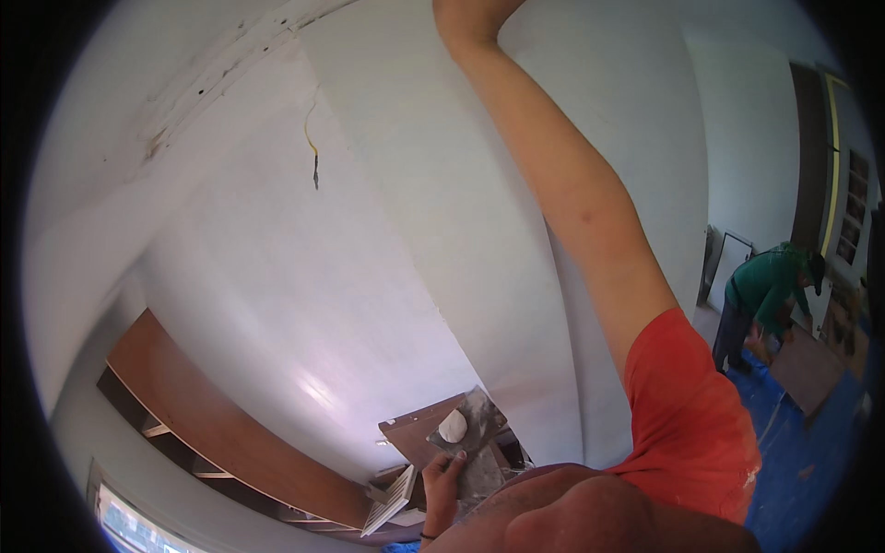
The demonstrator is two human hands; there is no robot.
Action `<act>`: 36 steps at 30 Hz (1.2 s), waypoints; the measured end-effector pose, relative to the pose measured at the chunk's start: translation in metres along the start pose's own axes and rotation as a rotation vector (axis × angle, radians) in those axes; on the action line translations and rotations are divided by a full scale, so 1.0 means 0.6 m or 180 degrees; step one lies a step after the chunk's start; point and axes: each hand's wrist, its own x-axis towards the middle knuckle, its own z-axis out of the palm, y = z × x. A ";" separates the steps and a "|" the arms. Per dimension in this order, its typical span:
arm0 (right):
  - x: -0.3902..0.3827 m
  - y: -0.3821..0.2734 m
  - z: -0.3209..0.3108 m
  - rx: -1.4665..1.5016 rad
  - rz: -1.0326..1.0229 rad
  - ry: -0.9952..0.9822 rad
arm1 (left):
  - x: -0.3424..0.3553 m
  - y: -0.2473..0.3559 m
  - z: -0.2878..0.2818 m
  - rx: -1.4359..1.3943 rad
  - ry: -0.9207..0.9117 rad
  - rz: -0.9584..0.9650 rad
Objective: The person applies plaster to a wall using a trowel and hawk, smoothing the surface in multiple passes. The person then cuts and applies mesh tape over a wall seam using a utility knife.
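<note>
A person's left hand (442,479) grips a grey board (480,472) topped with a white lump (454,427), while the right arm (590,212), in a red sleeve (691,405), stretches high above the board, the right hand (472,17) cut off by the upper edge. A wire (314,152) dangles above and left of the board; a long brown shelf unit (240,419) stands to its left. Far right of the board, a co-worker (767,284) in green bends over a brown panel (806,373) near blue sheeting (779,479).
</note>
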 end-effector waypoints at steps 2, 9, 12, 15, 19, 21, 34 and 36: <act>-0.023 0.005 0.012 -0.0551 -0.0679 0.0060 | -0.002 -0.001 0.000 -0.0037 0.0022 0.0076; -0.065 -0.037 0.047 -0.0935 -0.0132 -0.0543 | 0.002 -0.025 -0.009 -0.0362 0.0052 0.0045; -0.066 -0.031 0.065 -0.0910 -0.0195 -0.0511 | 0.000 -0.017 -0.015 -0.0064 0.0061 0.0002; -0.073 -0.007 0.078 -0.0901 -0.0361 -0.0408 | 0.001 -0.025 -0.025 -0.0178 0.0069 -0.0019; -0.061 0.005 0.091 -0.0941 -0.0334 -0.0335 | -0.002 -0.026 -0.024 -0.0419 0.0164 -0.0331; -0.073 0.012 0.087 -0.0974 -0.0304 -0.0350 | -0.002 -0.035 -0.032 -0.0471 0.0134 -0.0347; -0.083 -0.004 0.073 -0.0763 -0.0314 -0.0123 | -0.013 -0.035 -0.045 -0.0581 0.0366 0.0055; -0.108 -0.023 0.067 -0.0417 -0.0249 0.0003 | 0.002 -0.069 -0.053 -0.0708 0.0338 0.0140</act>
